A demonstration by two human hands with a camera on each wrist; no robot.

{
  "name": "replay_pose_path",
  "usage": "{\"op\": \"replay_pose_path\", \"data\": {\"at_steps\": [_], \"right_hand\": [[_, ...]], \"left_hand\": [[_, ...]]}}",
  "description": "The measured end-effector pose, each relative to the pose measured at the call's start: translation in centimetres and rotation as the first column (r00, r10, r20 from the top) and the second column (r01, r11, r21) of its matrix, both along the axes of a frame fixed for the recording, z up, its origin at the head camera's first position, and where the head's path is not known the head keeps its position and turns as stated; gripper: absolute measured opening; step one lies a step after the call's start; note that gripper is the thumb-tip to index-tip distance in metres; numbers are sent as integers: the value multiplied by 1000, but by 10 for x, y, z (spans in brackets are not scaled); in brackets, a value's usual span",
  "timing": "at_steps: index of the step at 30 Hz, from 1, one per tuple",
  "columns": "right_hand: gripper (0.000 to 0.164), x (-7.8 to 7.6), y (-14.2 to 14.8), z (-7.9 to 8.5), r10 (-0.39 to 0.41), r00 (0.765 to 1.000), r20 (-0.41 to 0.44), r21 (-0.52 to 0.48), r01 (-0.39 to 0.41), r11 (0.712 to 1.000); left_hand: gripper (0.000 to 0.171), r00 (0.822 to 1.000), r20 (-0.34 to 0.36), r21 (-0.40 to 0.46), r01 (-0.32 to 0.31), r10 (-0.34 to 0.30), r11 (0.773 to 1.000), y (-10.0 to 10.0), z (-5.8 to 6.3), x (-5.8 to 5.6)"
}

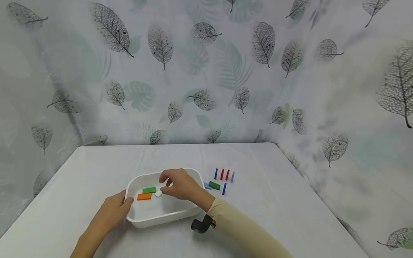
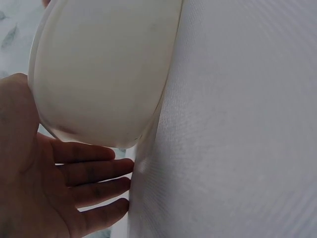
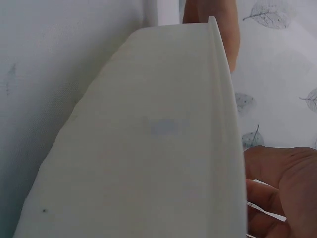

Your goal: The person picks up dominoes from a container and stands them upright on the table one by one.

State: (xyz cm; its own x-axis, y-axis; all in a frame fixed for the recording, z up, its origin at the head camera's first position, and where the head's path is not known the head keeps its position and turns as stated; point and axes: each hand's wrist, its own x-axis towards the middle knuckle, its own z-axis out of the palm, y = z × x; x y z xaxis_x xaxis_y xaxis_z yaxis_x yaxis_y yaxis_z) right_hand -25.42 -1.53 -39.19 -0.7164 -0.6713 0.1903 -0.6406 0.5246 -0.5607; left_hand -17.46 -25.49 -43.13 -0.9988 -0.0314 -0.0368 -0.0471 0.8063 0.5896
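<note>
A white plastic tray (image 1: 167, 214) sits on the table. At its left end my left hand (image 1: 113, 209) holds the rim, thumb over the edge and fingers spread along the outer wall (image 2: 104, 74). My right hand (image 1: 181, 184) is over the tray with bent fingers, a gap showing between index finger and thumb. Right at the thumb tip lies a small white block (image 1: 158, 194). Beside it in the tray are a green block (image 1: 149, 190) and an orange block (image 1: 144, 196). In the right wrist view the tray's side wall (image 3: 138, 129) hides what is under the right hand (image 3: 285, 191).
Right of the tray lie several small bars: dark blue (image 1: 216, 173), red (image 1: 227, 175), light blue (image 1: 232, 176), another dark blue (image 1: 224, 189) and a dark green block (image 1: 214, 185). A light blue block (image 1: 207, 185) lies by the tray's rim. Leaf-patterned curtains (image 1: 206, 71) enclose the white table (image 1: 274, 215).
</note>
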Motion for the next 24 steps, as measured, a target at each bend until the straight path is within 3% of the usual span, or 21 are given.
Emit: {"op": "replay_pose_path", "data": {"at_steps": [6,11,24], "right_hand": [[25,-3,-18,-8,-31,998,52,119,25,993],[25,-7,-27,-18,-27,999,34,192,20,981],[27,-11,-27,-31,22,1000,-17,272,-17,962]], "left_hand": [[53,1000,4,9,-10,10,1000,0,-1,0],[52,1000,-1,6,-5,5,1000,0,-2,0],[51,1000,-3,3,-5,5,1000,-1,-2,-1]]}}
